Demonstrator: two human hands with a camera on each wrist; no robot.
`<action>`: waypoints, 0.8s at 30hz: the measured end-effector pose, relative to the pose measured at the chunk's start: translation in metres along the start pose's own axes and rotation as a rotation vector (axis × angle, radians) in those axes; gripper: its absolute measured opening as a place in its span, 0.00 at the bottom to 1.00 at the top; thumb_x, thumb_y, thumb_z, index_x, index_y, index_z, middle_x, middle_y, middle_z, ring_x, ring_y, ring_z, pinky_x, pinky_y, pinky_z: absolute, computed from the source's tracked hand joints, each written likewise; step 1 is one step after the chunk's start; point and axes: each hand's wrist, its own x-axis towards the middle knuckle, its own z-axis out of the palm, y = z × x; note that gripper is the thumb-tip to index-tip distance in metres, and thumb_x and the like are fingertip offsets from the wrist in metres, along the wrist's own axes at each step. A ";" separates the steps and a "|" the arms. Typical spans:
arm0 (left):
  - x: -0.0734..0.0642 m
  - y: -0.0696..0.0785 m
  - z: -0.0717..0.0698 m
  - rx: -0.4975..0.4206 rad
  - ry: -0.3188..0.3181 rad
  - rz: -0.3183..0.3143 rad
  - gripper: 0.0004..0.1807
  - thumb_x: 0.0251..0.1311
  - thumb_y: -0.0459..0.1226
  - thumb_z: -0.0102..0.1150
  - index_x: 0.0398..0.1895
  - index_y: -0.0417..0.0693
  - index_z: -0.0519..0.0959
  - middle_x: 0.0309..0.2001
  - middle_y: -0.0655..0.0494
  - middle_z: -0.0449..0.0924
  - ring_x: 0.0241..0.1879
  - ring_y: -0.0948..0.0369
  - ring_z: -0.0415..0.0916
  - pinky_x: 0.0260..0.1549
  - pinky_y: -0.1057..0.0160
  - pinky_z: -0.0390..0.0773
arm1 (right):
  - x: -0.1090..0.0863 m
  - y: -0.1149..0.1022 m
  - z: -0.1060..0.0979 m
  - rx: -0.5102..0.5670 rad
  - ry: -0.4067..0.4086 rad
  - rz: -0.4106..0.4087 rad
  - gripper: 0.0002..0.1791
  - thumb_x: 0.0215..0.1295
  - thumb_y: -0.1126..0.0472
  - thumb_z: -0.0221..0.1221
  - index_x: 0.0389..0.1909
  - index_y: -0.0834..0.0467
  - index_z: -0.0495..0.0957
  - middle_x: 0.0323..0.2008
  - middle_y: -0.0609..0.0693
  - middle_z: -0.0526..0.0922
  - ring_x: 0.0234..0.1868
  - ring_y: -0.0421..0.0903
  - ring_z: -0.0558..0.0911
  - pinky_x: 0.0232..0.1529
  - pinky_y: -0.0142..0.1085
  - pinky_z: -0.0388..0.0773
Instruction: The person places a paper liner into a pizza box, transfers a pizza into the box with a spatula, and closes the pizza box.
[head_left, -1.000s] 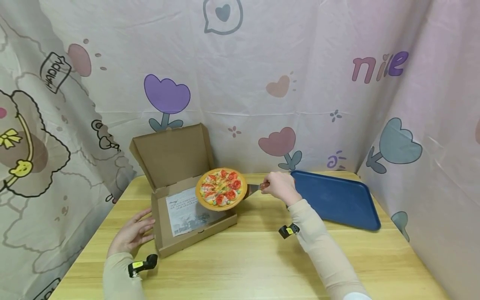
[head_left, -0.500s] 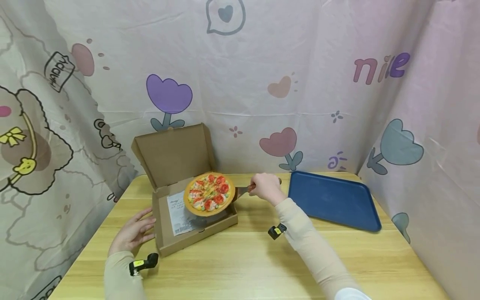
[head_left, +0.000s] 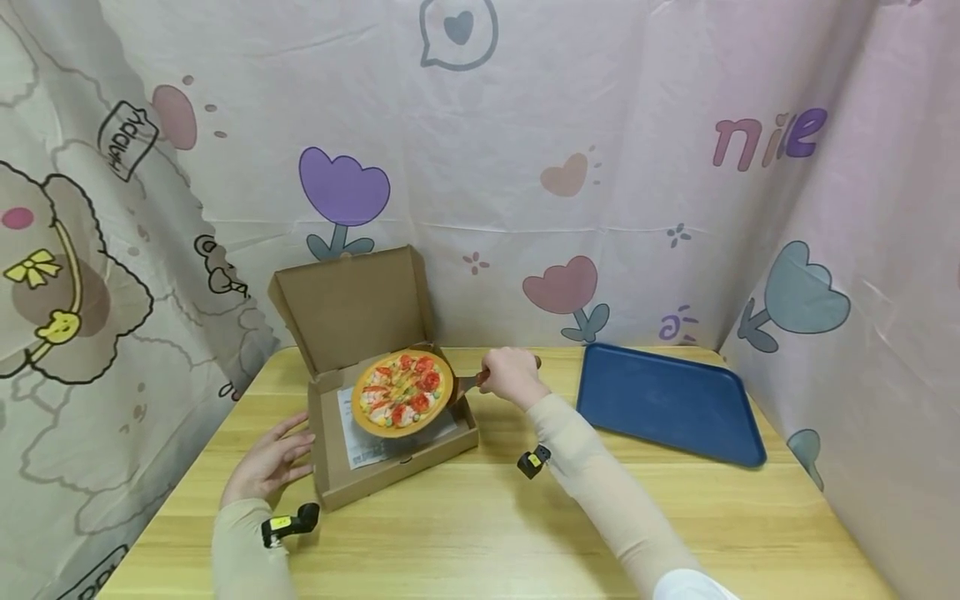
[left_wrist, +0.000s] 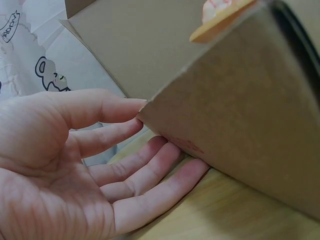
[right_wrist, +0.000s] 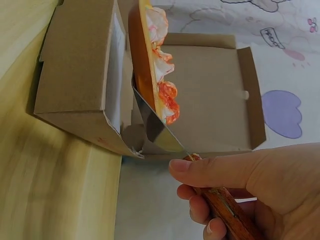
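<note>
— Leftward and slightly nearer: so the round, orange-crusted pizza with red and white toppings (head_left: 402,393) has moved, along with the right hand (head_left: 513,375).
— And the left hand (head_left: 264,467)?
— Well apart from the right, fingers loose, tips touching the left wall of the open brown cardboard box (head_left: 435,457).
— Where's the pizza, then?
— Raised over the box's base, between the hands, nearer the right one. It's round, so no long axis; the steel-bladed spatula (right_wrist: 159,133) under it runs rightward and slightly far to the right hand, which is wrapped round its reddish-brown handle. Farther right lies a blue rectangular tray (head_left: 667,408).
— Any writing?
— "HAPPY" at left on the pale patterned curtain (head_left: 465,183); a white printed sheet (head_left: 367,450) in the box, too blurred to read; at right on the curtain, "ni" and "e", partly lost in a fold.
</note>
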 end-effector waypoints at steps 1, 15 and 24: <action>0.000 0.000 0.000 0.003 -0.004 0.001 0.44 0.71 0.42 0.51 0.79 0.49 0.35 0.77 0.39 0.38 0.46 0.77 0.68 0.50 0.62 0.78 | 0.002 -0.002 0.001 -0.003 -0.005 0.002 0.09 0.48 0.48 0.73 0.21 0.45 0.83 0.26 0.40 0.84 0.28 0.42 0.77 0.19 0.40 0.62; -0.001 0.003 0.000 -0.060 0.004 0.012 0.43 0.70 0.40 0.54 0.79 0.49 0.39 0.50 0.71 0.73 0.47 0.72 0.75 0.46 0.62 0.80 | 0.018 -0.021 0.008 -0.075 -0.017 -0.055 0.13 0.48 0.52 0.73 0.15 0.48 0.79 0.22 0.43 0.83 0.25 0.44 0.77 0.25 0.39 0.67; -0.001 0.004 0.000 -0.074 -0.002 0.004 0.44 0.70 0.40 0.54 0.79 0.50 0.38 0.48 0.73 0.75 0.46 0.71 0.77 0.46 0.62 0.80 | 0.022 -0.031 0.008 -0.104 -0.021 -0.079 0.16 0.52 0.58 0.67 0.13 0.48 0.71 0.19 0.44 0.78 0.23 0.44 0.74 0.23 0.37 0.60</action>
